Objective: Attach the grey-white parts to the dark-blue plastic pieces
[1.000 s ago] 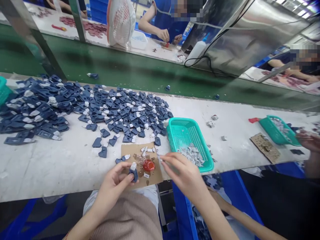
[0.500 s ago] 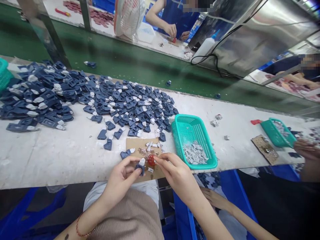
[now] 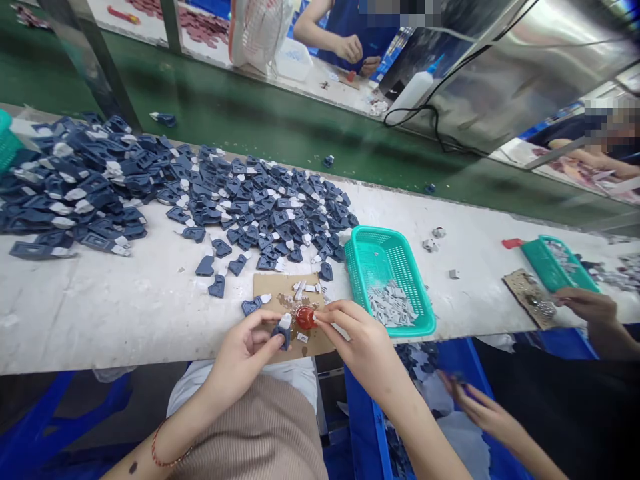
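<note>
My left hand [image 3: 250, 347] is closed around a small dark blue plastic part [image 3: 281, 337], its pale grey tip pointing up. With fingertips pinched together, my right hand [image 3: 357, 337] holds a small light grey piece [image 3: 315, 318] at the edge of a shiny red round dish [image 3: 305, 317]. The dish sits on a wet-spotted piece of cardboard [image 3: 267, 285]. Several grey pieces [image 3: 301, 289] lie on the cardboard behind the dish, and one small grey piece [image 3: 302, 338] lies in front of it. Another blue part with a pale tip [image 3: 253, 305] rests by the cardboard's left edge.
A big heap of blue parts [image 3: 240, 207] covers the table's left and middle. Right of my hands stands a green basket [image 3: 428, 303] with grey pieces inside. A co-worker's hands [image 3: 587, 305] are at the right, near a second green basket [image 3: 565, 277] and cardboard. Blue bins [image 3: 367, 427] stand below.
My right fingertips have shifted slightly right, to the red dish's edge, where a grey piece now shows. My left hand stays nearly still. The co-worker's near hand moved right over the blue bin.
</note>
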Tool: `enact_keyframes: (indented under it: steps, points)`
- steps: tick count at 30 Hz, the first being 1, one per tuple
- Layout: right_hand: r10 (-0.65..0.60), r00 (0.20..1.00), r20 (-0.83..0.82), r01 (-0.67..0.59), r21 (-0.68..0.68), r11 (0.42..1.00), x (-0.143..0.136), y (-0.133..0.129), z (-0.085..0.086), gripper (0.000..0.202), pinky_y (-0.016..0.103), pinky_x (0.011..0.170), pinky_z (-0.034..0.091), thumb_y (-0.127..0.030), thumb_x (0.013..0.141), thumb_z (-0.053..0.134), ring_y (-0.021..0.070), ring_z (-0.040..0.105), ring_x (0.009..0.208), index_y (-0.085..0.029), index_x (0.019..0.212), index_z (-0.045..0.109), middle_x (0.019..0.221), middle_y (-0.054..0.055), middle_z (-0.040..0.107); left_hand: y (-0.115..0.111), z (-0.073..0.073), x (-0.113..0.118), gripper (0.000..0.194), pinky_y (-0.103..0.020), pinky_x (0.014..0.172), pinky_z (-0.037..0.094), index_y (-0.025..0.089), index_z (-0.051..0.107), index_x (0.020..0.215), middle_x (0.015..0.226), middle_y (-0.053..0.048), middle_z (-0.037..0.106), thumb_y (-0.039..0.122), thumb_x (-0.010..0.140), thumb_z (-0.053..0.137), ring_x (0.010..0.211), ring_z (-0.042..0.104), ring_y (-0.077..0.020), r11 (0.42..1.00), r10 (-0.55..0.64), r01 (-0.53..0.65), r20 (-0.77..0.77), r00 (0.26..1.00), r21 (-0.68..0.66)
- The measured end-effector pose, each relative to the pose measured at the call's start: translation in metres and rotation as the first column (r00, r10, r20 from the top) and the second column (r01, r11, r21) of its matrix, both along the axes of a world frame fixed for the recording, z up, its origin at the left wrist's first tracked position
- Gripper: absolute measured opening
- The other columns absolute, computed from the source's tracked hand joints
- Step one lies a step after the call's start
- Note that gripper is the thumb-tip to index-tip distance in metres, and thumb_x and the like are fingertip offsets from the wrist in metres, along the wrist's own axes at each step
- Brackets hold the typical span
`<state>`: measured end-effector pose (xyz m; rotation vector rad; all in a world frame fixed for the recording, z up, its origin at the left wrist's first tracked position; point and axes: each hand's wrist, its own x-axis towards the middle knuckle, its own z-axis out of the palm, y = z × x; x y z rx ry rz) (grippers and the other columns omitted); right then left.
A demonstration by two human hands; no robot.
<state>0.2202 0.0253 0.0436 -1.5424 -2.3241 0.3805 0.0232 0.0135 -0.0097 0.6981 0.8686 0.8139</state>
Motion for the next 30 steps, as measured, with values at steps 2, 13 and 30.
enact_keyframes:
  steps: [2,13,30]
  points:
    - [0.011,1.0,0.015,-0.01,-0.019,1.0,-0.001,0.0,0.001,0.021,0.032,0.068,0.054,-0.019,0.096,0.047,0.0204,0.064,0.079,-0.018,0.083,0.064,0.085,0.009,0.066,0.0,-0.001,0.0,0.024,-0.03,0.084,0.051,0.019,0.056,0.102,0.086,-0.004,0.07,0.032,0.084,0.065,0.082,0.069,-0.0183,1.0,0.002,-0.002,0.007,1.0,0.002]
    - [-0.018,0.999,0.027,0.018,0.011,1.0,-0.001,0.001,0.0,0.022,0.033,0.069,0.054,-0.021,0.096,0.047,0.0213,0.065,0.079,-0.02,0.081,0.063,0.083,0.008,0.066,-0.001,0.0,-0.002,0.021,-0.031,0.083,0.053,0.02,0.055,0.096,0.093,-0.004,0.07,0.029,0.082,0.067,0.085,0.07,-0.0196,0.999,0.032,-0.033,0.025,0.999,0.019]
    - [-0.617,0.506,-0.603,0.111,-0.664,0.74,-0.006,-0.007,0.012,0.017,0.032,0.075,0.057,-0.037,0.07,0.078,0.0196,0.07,0.08,-0.02,0.075,0.074,0.087,0.006,0.075,0.005,0.025,0.017,0.027,-0.025,0.066,0.06,0.016,0.061,0.087,0.094,-0.005,0.073,0.028,0.07,0.078,0.072,0.069,-0.0149,0.99,0.123,-0.12,0.046,0.991,-0.069]
